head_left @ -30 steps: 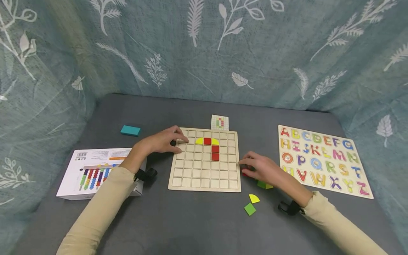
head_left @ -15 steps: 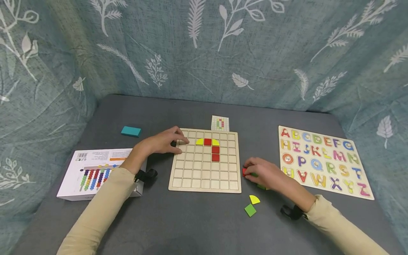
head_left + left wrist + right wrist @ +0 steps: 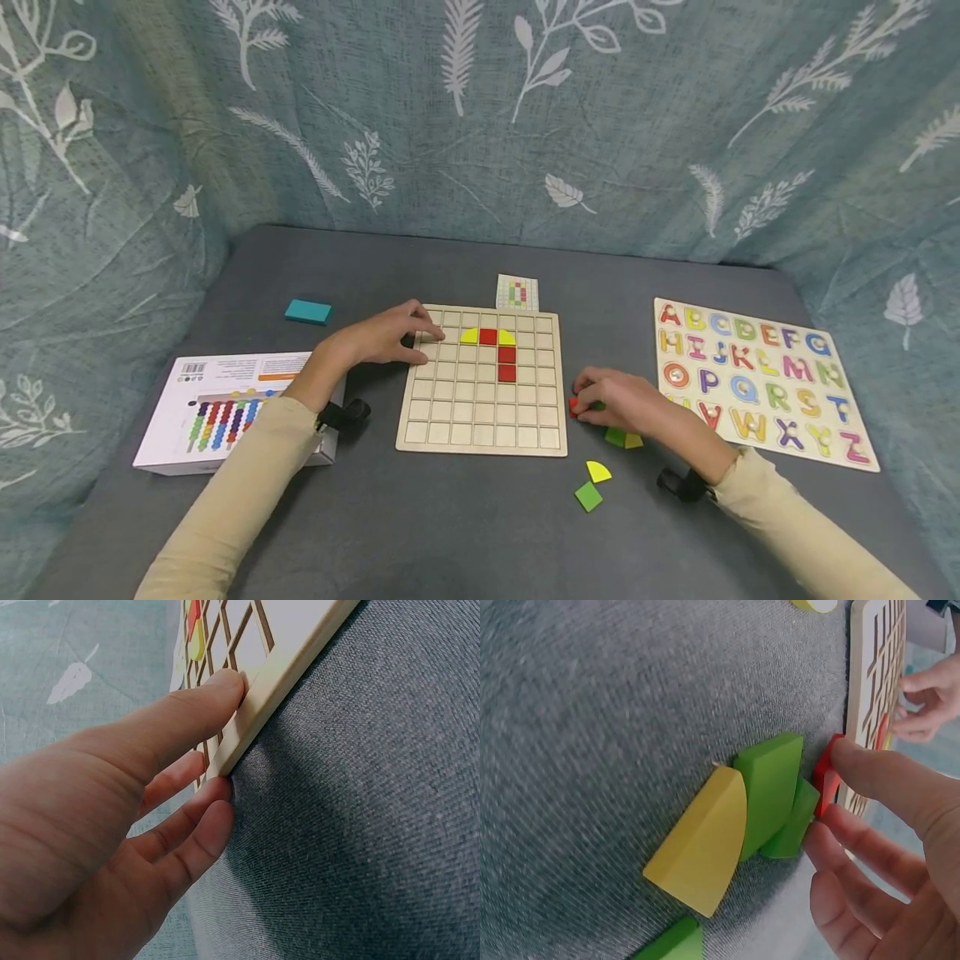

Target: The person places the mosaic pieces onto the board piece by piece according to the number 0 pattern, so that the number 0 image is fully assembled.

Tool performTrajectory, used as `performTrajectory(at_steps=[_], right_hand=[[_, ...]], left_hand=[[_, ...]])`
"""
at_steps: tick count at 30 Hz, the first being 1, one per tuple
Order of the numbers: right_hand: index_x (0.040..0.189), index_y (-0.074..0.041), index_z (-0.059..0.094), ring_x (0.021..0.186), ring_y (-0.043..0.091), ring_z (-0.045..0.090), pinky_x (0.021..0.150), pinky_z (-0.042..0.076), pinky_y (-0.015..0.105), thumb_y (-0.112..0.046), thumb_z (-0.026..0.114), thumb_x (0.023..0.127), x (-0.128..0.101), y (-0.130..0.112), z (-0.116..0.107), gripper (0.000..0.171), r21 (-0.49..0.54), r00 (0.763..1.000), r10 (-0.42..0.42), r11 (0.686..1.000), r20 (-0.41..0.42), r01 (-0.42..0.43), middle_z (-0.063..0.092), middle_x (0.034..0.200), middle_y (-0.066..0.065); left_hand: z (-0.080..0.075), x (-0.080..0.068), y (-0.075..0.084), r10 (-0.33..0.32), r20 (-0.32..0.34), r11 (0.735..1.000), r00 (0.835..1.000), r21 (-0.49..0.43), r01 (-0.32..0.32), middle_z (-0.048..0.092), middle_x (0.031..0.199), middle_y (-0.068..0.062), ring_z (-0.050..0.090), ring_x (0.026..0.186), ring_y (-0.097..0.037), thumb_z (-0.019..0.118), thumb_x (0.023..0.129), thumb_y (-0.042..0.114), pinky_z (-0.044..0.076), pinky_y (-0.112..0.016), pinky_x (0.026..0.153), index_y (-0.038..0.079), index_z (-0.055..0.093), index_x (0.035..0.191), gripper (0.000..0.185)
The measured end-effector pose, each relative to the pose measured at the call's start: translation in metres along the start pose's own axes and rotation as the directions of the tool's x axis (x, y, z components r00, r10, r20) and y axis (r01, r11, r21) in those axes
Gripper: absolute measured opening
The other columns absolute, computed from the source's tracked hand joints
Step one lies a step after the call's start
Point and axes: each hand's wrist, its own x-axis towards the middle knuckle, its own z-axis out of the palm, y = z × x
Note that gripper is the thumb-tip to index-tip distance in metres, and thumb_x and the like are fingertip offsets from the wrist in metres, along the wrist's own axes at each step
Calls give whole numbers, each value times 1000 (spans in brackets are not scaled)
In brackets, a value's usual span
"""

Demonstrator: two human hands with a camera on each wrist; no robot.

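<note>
The wooden grid board (image 3: 462, 421) lies mid-table, with red square tiles (image 3: 507, 363) and yellow quarter-circle tiles (image 3: 469, 335) set in its upper cells. My left hand (image 3: 382, 335) rests at the board's left edge, thumb and index fingertips on its top. In the left wrist view the other fingers (image 3: 213, 825) sit loosely beside the rim. Right of the board, my right hand (image 3: 618, 400) pinches a red tile (image 3: 826, 780) between thumb and fingertips. Beside it, two green tiles (image 3: 771, 791) and a yellow quarter-circle tile (image 3: 705, 844) lie together on the cloth.
A pattern card (image 3: 517, 292) touches the board's far edge. An alphabet puzzle board (image 3: 666, 367) lies to the right, a printed white box (image 3: 165, 417) to the left, a teal block (image 3: 307, 312) behind it. A loose yellow tile (image 3: 598, 472) and green tile (image 3: 588, 497) lie at front.
My right hand has moved slightly away from the board's right edge and now grips the red tile. The left hand stays at the board's edge.
</note>
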Motion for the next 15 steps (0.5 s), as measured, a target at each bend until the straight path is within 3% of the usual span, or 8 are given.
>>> performTrajectory(at_steps=[8,15], right_hand=[[79,-22,75,73,5,55,59,45,20,-20,79,81,7,-1,-4,4,-6,998,14,1000,54,-13,61,93,-4],[79,-20,75,70,5,53,57,42,19,-23,76,83,7,-2,-5,5,-16,997,16,1000,72,-15,60,89,-4]], left_hand=[[1,0,-1,12,-5,1000,1000,15,-12,44,127,-15,50,112,-32,69,90,14,45,-46,93,7,61,131,42],[0,-1,1,-8,-7,1000,1000,-12,8,43,127,-15,49,119,-36,69,90,14,45,-48,97,8,61,130,41]])
